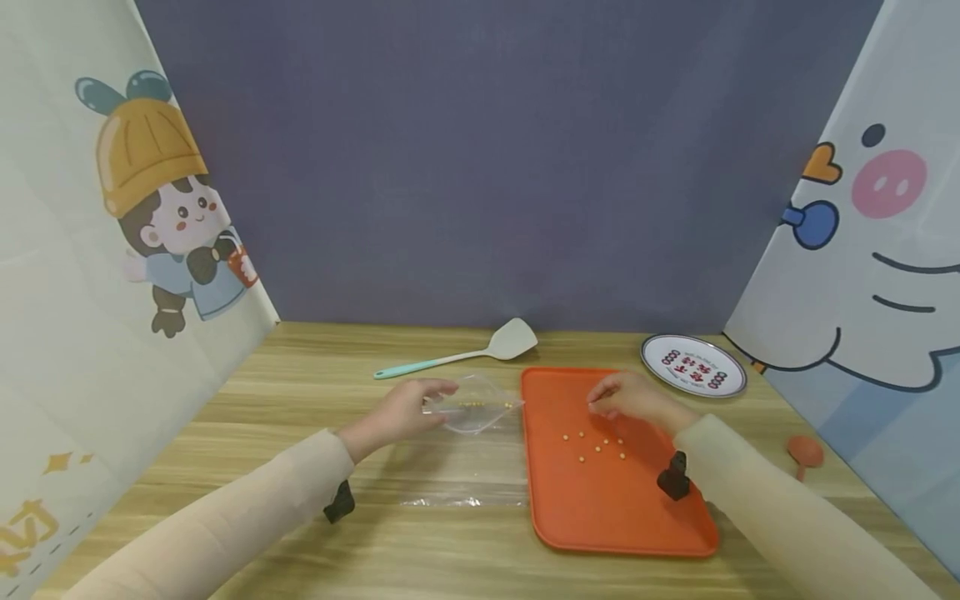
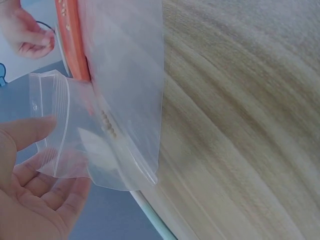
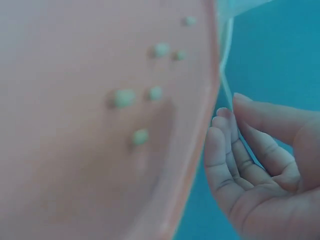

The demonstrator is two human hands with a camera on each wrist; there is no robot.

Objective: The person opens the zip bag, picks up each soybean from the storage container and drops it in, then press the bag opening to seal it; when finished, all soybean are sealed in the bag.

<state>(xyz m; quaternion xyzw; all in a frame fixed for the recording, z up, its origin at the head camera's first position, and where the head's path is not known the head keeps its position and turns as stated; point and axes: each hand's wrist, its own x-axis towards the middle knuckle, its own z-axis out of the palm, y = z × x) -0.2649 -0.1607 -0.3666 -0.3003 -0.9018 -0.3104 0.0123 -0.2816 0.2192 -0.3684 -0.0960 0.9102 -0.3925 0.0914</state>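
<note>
My left hand (image 1: pixel 397 417) holds a clear zip bag (image 2: pixel 75 125) by its mouth, thumb on one side and fingers on the other. Several small yellowish beans (image 2: pixel 107 124) lie inside the bag, which is left of an orange tray (image 1: pixel 615 508). More round beans (image 1: pixel 598 449) are scattered on the tray. Above the tray's far half, my right hand (image 1: pixel 630 398) has its thumb and index fingertips close together, its other fingers curled. In the right wrist view, I cannot see whether the right hand's fingertips (image 3: pixel 241 98) have a bean between them.
A spatula (image 1: pixel 513 339) with a mint-green handle lies behind the bag. Beyond the tray's far right corner is an oval white plate (image 1: pixel 693 365) with red lettering. An orange-red spoon (image 1: pixel 805 452) rests on the wooden table (image 1: pixel 420 550) at the right.
</note>
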